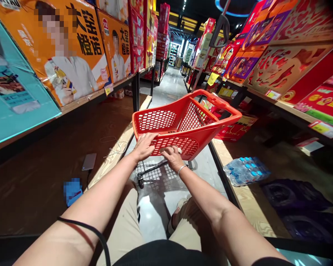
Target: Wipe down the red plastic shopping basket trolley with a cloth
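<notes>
A red plastic shopping cart (180, 133) stands sideways across the aisle in front of me, its handle (224, 105) toward the right. Nothing shows inside the part of its mesh basket that I can see. My left hand (145, 146) is on the near rim at the cart's left end, fingers over the edge and thumb on the outer side. Lower and to the right, my right hand (172, 156) has its bent fingers hooked against the near mesh wall; the fingertips are partly hidden. One caster wheel (140, 179) shows below the basket.
Shelves with orange drink cartons (72, 51) line the left; red and gold gift boxes (288, 70) line the right. A pack of water bottles (245, 170) lies low at right. A phone-like device (89, 162) with a cable sits low at left. The tiled aisle (172, 75) runs ahead.
</notes>
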Demonstrator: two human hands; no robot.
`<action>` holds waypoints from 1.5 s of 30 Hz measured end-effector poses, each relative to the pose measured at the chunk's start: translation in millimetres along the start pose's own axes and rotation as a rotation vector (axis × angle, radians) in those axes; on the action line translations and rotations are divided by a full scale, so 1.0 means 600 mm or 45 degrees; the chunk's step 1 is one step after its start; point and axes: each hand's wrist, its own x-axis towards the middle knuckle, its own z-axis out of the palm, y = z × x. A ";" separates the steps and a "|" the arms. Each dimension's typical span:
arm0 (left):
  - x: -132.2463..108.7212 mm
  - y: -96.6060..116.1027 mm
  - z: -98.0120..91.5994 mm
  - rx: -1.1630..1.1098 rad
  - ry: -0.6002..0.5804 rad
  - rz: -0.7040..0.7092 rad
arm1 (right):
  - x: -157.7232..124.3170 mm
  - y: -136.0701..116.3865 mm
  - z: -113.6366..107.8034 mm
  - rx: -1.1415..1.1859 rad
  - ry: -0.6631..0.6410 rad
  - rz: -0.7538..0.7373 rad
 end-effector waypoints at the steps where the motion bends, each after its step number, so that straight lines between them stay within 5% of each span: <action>1: 0.000 0.000 0.000 -0.019 0.011 0.003 | 0.009 -0.003 -0.017 0.002 0.046 -0.016; 6: -0.001 -0.004 0.007 -0.070 0.041 -0.008 | 0.057 -0.031 -0.079 0.002 0.246 0.056; 14: -0.011 0.001 0.008 -0.100 0.096 0.001 | -0.032 -0.031 -0.011 0.030 -0.079 -0.122; 18: -0.015 0.006 -0.003 -0.119 0.049 0.016 | -0.040 0.017 -0.066 0.011 -0.016 -0.014; 22: -0.018 0.007 -0.004 -0.133 0.044 0.048 | -0.028 0.067 -0.125 -0.092 0.300 0.277; 25: -0.018 0.005 0.002 -0.124 0.099 0.044 | -0.045 0.075 -0.110 -0.128 0.306 0.360; 31: -0.015 0.003 0.001 -0.127 0.097 0.059 | -0.104 0.039 -0.030 -0.084 0.056 0.213; 35: -0.017 -0.002 -0.006 -0.102 0.108 0.071 | -0.107 0.055 -0.072 -0.076 0.083 0.089; 40: -0.015 0.004 -0.006 -0.079 0.169 0.072 | -0.094 0.099 -0.157 -0.180 0.432 0.425; 42: -0.007 0.023 0.000 -0.025 0.245 0.035 | -0.096 0.097 -0.152 -0.179 0.442 0.513; 45: 0.010 0.059 0.015 0.049 0.246 0.103 | -0.110 0.070 -0.105 -0.101 0.180 0.421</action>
